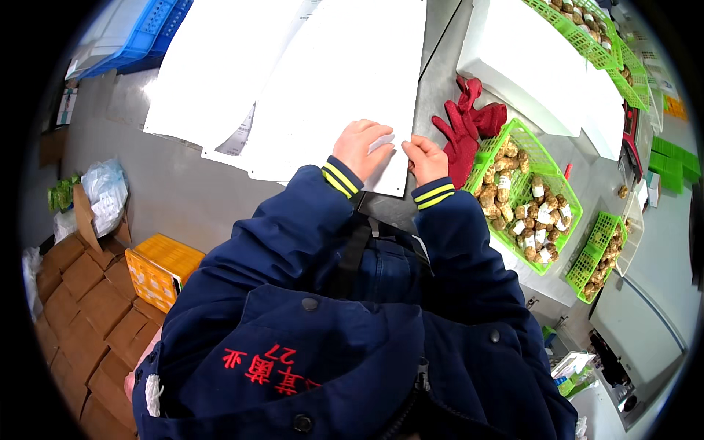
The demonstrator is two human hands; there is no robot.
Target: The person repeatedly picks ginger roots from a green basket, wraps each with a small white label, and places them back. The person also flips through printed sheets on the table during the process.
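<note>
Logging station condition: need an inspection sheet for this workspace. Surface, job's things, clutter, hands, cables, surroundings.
Surface: grey metal table, partly covered.
Job's things: large, white, flat sheets, overlapping.
Clutter: dark red fabric gloves beside a light green plastic basket of brown, lumpy pieces, some white-banded; white, smooth, foam-like block beyond.
Hands: bare left hand over the sheets' near end, fingers bent; bare right hand by their right edge; grip unclear on both.
Cables: thin dark line right of the sheets; cord or seam, cannot tell.
Surroundings: blue plastic crates, orange plastic crate and brown cardboard boxes at left.
</note>
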